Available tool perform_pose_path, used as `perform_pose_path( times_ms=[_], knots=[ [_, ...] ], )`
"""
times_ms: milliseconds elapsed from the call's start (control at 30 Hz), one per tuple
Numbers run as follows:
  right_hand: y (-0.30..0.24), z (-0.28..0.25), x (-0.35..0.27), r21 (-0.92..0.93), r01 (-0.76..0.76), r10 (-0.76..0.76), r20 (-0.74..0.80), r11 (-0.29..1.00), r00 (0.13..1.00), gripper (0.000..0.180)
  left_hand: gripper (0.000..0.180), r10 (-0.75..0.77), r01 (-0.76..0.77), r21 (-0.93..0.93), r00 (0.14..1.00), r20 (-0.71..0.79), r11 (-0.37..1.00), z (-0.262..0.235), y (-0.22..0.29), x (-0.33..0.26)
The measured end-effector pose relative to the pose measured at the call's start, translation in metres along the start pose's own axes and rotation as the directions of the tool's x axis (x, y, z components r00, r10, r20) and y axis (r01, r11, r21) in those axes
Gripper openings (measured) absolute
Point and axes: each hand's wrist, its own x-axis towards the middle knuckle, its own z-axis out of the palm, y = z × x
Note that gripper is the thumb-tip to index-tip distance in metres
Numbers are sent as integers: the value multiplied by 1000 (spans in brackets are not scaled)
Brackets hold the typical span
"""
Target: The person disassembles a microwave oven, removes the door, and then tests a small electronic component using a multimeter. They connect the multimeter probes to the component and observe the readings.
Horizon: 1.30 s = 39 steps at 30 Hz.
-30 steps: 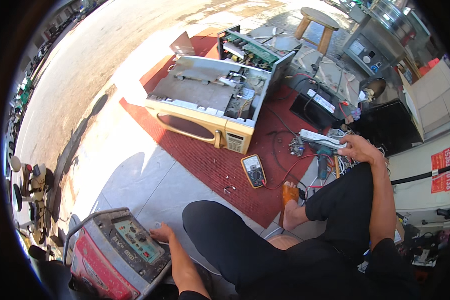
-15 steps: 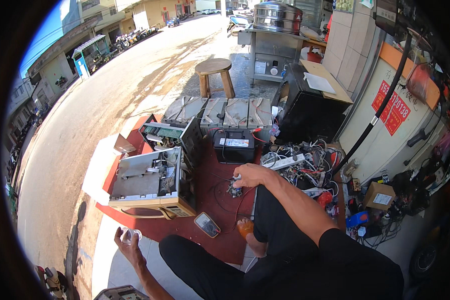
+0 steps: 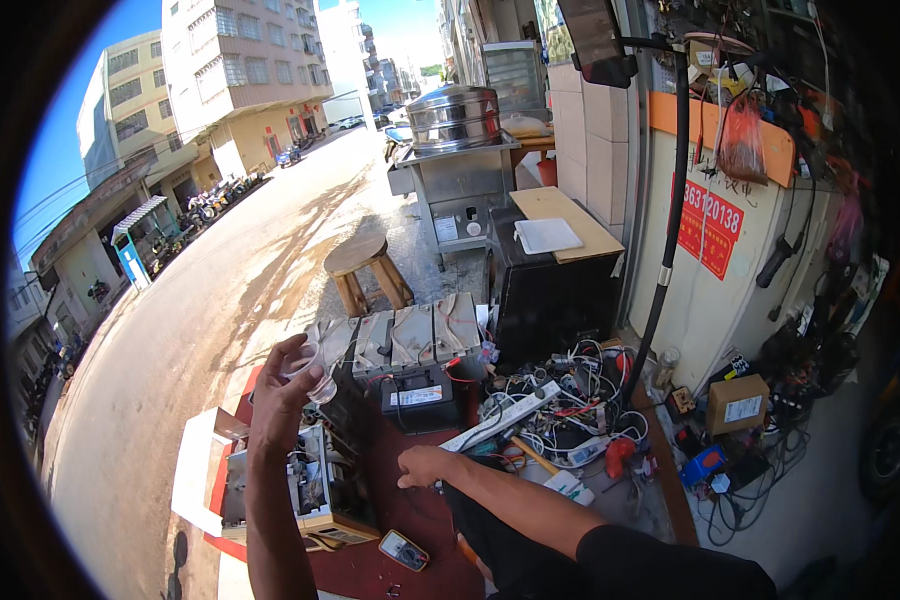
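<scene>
My left hand (image 3: 275, 405) is raised at the left with its fingers wrapped round a clear plastic cup (image 3: 322, 386). My right hand (image 3: 428, 466) hangs low over the red mat (image 3: 355, 575), its fingers curled downward. What those fingers hold, if anything, is hidden. A multimeter (image 3: 404, 550) with a yellow edge lies on the mat below and left of that hand. Partly behind my left forearm stands an opened metal appliance (image 3: 310, 475) with its inner parts showing. Beyond my right hand sits a black battery (image 3: 417, 402) with a white label.
Several grey batteries (image 3: 412, 338) stand in a row behind the black one. A tangle of cables with a white power strip (image 3: 502, 416) lies to the right. Farther back are a wooden stool (image 3: 357, 255), a black cabinet (image 3: 560, 305) and a steel cart (image 3: 457, 195).
My left hand has lifted the cup from low left to above the appliance. The view has tilted up and turned right. My right hand stays low, and the parts under it no longer show.
</scene>
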Motion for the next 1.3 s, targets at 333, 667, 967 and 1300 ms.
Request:
perform_pose_path(
  times_ms=[333,667,967,1300],
  knots=[
    [-13,10,14,-37,70,-71,-27,997,997,39,76,-31,20,41,958,286,999,113,34,74],
    [-11,-2,2,68,11,-10,-18,998,1000,42,82,-55,45,35,930,363,998,134,39,71],
    [-4,-4,2,49,66,-64,-55,997,996,38,87,-35,19,43,912,408,999,130,29,78],
    [-6,-7,-1,74,21,-19,-17,997,1000,36,76,1,-42,97,920,391,994,145,55,88]
  ],
)
